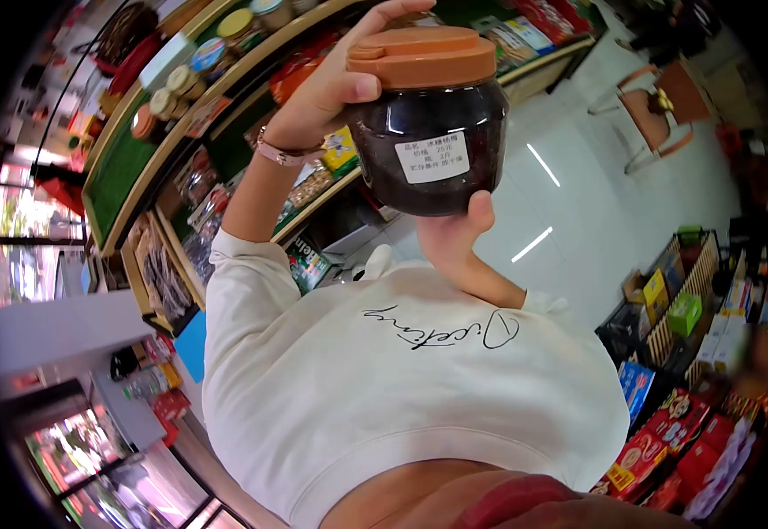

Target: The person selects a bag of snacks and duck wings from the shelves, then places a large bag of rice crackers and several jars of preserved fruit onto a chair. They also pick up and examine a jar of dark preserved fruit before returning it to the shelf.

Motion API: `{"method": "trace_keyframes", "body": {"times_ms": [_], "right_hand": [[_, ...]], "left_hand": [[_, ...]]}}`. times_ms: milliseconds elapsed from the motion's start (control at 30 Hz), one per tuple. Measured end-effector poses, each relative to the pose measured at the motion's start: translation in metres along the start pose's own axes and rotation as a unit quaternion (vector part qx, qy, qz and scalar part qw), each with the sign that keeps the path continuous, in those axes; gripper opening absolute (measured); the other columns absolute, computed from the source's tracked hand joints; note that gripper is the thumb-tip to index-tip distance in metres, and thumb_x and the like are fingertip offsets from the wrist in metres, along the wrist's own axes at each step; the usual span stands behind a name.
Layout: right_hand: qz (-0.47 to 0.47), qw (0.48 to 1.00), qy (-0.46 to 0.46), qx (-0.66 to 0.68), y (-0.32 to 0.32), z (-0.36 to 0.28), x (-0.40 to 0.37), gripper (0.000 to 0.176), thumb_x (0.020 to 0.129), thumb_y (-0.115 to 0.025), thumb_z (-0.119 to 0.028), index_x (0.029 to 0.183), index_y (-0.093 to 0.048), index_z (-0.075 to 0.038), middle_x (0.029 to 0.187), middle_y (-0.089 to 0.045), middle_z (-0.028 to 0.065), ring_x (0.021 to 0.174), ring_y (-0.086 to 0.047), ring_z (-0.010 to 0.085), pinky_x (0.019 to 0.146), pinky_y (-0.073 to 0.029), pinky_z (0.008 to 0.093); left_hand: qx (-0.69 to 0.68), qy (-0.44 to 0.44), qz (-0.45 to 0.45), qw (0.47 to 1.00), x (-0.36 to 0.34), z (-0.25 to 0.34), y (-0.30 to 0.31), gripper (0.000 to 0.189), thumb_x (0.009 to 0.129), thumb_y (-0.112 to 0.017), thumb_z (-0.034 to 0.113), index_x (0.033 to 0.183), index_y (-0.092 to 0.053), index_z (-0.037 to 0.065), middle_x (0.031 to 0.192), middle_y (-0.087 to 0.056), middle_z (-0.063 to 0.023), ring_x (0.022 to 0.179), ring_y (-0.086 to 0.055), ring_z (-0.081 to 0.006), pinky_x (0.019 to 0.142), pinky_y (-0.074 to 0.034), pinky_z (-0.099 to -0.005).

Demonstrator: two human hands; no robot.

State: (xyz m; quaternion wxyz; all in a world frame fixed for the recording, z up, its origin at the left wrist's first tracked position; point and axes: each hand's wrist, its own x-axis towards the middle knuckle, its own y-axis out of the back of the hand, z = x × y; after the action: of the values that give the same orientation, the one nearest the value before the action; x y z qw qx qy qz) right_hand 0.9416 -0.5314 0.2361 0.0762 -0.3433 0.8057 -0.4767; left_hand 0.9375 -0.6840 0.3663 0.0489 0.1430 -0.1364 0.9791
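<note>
Both of my hands hold a large rounded jar with dark contents, in front of my chest. It has an orange-brown screw lid and a white label with printed Chinese text. My left hand, with a bracelet on its wrist, grips the side of the lid. Its thumb presses on the lid's lower edge, and some fingers reach behind and above it. Under the jar's base is my right hand, its thumb up against the bottom edge. The jar hides its other fingers.
Wooden display shelves with jars and packaged goods run along the left and top. A brown chair stands on the tiled floor at upper right. Slatted crates and red boxes are at lower right.
</note>
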Motion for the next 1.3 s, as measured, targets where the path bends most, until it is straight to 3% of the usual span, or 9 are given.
{"method": "trace_keyframes", "body": {"times_ms": [200,400,500,567,633,733,833,967,1300], "right_hand": [[-0.05,0.981,0.18,0.059,0.056,-0.073,0.014,0.075,0.074,-0.067,-0.042,0.13,-0.035,-0.003,0.128,-0.045,0.0072,0.117,-0.044,0.0196,0.1,-0.034,0.0345],[-0.089,0.959,0.268,-0.026,0.122,-0.131,0.055,0.088,0.071,-0.059,-0.06,0.134,-0.03,-0.004,0.133,-0.04,0.0076,0.123,-0.039,0.0224,0.103,-0.031,0.0382],[-0.01,0.982,0.184,-0.037,0.122,-0.17,0.077,0.108,0.059,-0.04,-0.086,0.139,-0.022,-0.016,0.142,-0.027,0.0038,0.13,-0.027,0.0235,0.107,-0.023,0.0434],[-0.003,0.985,0.174,0.003,0.116,-0.203,0.094,0.109,0.056,-0.026,-0.09,0.141,-0.019,-0.022,0.144,-0.023,0.0041,0.13,-0.026,0.0266,0.106,-0.024,0.046],[-0.108,0.966,0.163,0.168,0.14,-0.22,0.119,0.089,0.072,-0.028,-0.08,0.137,-0.028,-0.018,0.14,-0.029,0.0091,0.126,-0.032,0.0313,0.102,-0.027,0.0513],[-0.174,0.936,0.096,0.289,0.172,-0.258,0.145,0.071,0.079,-0.049,-0.056,0.135,-0.033,-0.015,0.131,-0.041,0.0117,0.122,-0.04,0.0296,0.101,-0.032,0.0477],[-0.007,0.968,0.107,0.227,0.186,-0.29,0.181,0.069,0.08,-0.027,-0.065,0.132,-0.038,-0.021,0.133,-0.04,0.0104,0.121,-0.04,0.0333,0.098,-0.033,0.0539],[0.022,0.959,0.105,0.261,0.214,-0.348,0.241,0.055,0.08,-0.037,-0.052,0.12,-0.049,-0.017,0.12,-0.051,0.0118,0.11,-0.049,0.034,0.091,-0.04,0.0537],[0.043,0.957,0.13,0.254,0.307,-0.482,0.377,0.057,0.079,-0.039,-0.057,0.121,-0.049,-0.02,0.125,-0.048,0.0115,0.116,-0.043,0.033,0.093,-0.033,0.0585]], "left_hand": [[0.02,-0.007,-0.093,0.995,0.089,-0.033,-0.074,0.125,0.047,-0.088,0.04,0.138,-0.011,0.002,0.126,-0.044,-0.0125,0.118,-0.043,-0.0203,0.101,-0.031,-0.0332],[0.058,-0.088,-0.152,0.983,0.166,-0.066,-0.116,0.131,0.043,-0.089,0.041,0.139,-0.009,0.001,0.134,-0.035,-0.013,0.122,-0.04,-0.0207,0.102,-0.03,-0.0336],[0.077,-0.193,-0.136,0.969,0.208,-0.091,-0.125,0.124,0.045,-0.088,0.04,0.138,-0.014,0.002,0.135,-0.033,-0.0129,0.122,-0.04,-0.0213,0.102,-0.031,-0.0338],[0.046,-0.145,-0.119,0.981,0.229,-0.1,-0.132,0.117,0.048,-0.088,0.032,0.137,-0.018,0.003,0.128,-0.041,-0.0134,0.118,-0.044,-0.0216,0.101,-0.034,-0.0335],[0.038,-0.128,-0.123,0.983,0.255,-0.106,-0.139,0.11,0.05,-0.087,0.026,0.136,-0.021,0.004,0.125,-0.045,-0.0135,0.116,-0.046,-0.0219,0.1,-0.035,-0.0334],[0.055,-0.125,-0.155,0.978,0.307,-0.127,-0.135,0.102,0.053,-0.084,0.018,0.134,-0.024,0.003,0.124,-0.046,-0.0134,0.115,-0.047,-0.0221,0.099,-0.036,-0.0332],[0.055,-0.125,-0.184,0.973,0.36,-0.147,-0.131,0.092,0.057,-0.081,0.014,0.132,-0.029,0.004,0.118,-0.048,-0.0113,0.112,-0.048,-0.0215,0.098,-0.037,-0.0323],[0.048,-0.128,-0.184,0.973,0.458,-0.184,-0.117,0.081,0.063,-0.077,0.01,0.131,-0.033,0.006,0.111,-0.051,-0.0093,0.106,-0.051,-0.0196,0.093,-0.04,-0.0297],[0.072,-0.048,-0.237,0.968,0.692,-0.235,-0.136,0.066,0.074,-0.071,0.015,0.127,-0.035,0.003,0.115,-0.053,-0.0133,0.105,-0.05,-0.0192,0.09,-0.041,-0.0295]]}}
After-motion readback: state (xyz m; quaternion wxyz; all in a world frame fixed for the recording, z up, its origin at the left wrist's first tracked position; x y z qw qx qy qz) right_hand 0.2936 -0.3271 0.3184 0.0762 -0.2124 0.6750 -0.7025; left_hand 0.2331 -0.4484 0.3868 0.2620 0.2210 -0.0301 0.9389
